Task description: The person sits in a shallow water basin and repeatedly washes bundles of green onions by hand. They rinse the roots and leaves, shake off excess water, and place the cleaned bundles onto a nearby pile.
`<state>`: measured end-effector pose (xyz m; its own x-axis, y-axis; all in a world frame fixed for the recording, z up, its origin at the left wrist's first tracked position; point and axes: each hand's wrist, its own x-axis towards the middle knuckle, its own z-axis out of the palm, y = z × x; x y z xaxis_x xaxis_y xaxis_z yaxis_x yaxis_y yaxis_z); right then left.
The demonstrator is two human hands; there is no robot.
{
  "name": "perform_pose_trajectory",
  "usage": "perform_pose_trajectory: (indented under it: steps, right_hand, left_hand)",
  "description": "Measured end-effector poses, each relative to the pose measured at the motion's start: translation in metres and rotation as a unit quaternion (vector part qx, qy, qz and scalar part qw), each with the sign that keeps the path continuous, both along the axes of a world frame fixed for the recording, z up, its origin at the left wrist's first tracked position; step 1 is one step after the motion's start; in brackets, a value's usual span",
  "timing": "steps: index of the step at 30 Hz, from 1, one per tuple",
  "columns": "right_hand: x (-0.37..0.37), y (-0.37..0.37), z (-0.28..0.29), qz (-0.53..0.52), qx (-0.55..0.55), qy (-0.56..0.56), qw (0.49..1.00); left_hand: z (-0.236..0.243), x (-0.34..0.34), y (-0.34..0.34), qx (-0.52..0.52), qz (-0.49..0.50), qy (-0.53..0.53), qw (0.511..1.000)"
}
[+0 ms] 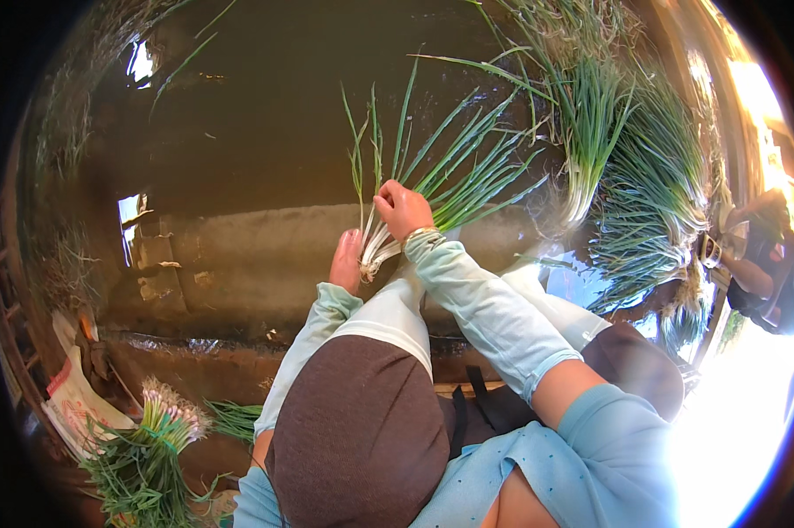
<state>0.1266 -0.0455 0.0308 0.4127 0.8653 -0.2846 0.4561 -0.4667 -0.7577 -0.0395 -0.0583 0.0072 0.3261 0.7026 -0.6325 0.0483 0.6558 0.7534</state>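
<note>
A loose bunch of spring onions [467, 195] is held over the brown water, in front of my knees. Its white root ends [375, 251] point toward me, and the long green leaves fan away and to the right. My left hand [347, 261] grips the bunch beside the white root ends, with its thumb side up and its other fingers mostly hidden. Closed in a pinch, my right hand [404, 209] is on the stalks just above the roots. A few thin stalks stand apart from the rest on the left. What lies inside the pinch is hidden.
Piles of spring onions [652, 185] lie along the right side of the brown water [265, 106]. A tied bundle [155, 427] and a white sack [76, 400] are at lower left. Another person's arm [744, 268] shows at far right. Loose leaves float at upper left.
</note>
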Motion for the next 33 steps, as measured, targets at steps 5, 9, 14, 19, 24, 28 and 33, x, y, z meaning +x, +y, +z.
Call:
perform_pose_trajectory:
  steps: [5,9,14,19,24,28,33]
  right_hand:
    - [0.006,0.005,-0.001,-0.162,-0.110,0.320,0.927]
    - [0.011,0.008,0.002,-0.136,-0.124,0.326,0.927]
    - [0.012,0.005,0.007,-0.201,-0.079,0.444,0.870]
    - [0.017,0.002,0.009,-0.209,-0.080,0.441,0.869]
    - [0.016,-0.002,0.004,-0.190,-0.078,0.333,0.920]
    - [0.018,-0.001,-0.004,-0.235,-0.089,0.380,0.890]
    - [0.048,0.012,0.001,-0.439,0.073,0.435,0.783]
  left_hand:
    - [-0.003,-0.001,0.000,0.023,-0.041,-0.039,0.998]
    - [-0.004,0.003,-0.001,0.027,-0.017,-0.065,0.997]
    - [-0.003,0.005,0.001,-0.001,-0.009,-0.091,0.996]
    - [0.003,0.003,0.004,-0.078,-0.021,-0.107,0.991]
    - [0.006,0.006,0.004,-0.074,-0.008,-0.102,0.992]
    - [0.007,0.007,0.003,-0.075,-0.007,-0.093,0.993]
    - [0.007,0.002,-0.001,-0.086,-0.001,-0.062,0.994]
